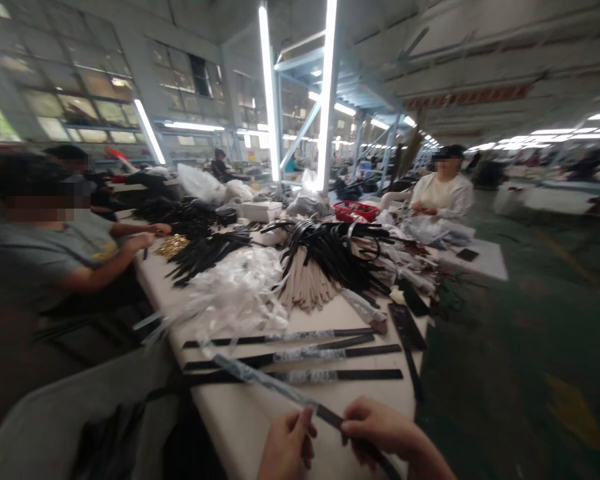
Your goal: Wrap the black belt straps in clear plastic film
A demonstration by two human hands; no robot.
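Observation:
A long black strap (263,379), its far part covered in clear plastic film, runs slantwise over the near end of the table. My left hand (289,439) is closed around it, thumb beside the film's near edge. Farther along to the right, my right hand (380,427) pinches the bare black part between thumb and fingers. The strap's tail passes beneath my right hand and is partly hidden. Just beyond lie several black straps (373,375) with plastic around their middles, side by side on the white tabletop (235,417).
Crumpled clear plastic (235,287) and a heap of black and beige straps (310,273) cover the table's middle. A dark phone-like slab (407,327) lies at the right edge. A red basket (355,211) stands farther back. Co-workers sit left and right; a bin (75,400) is lower left.

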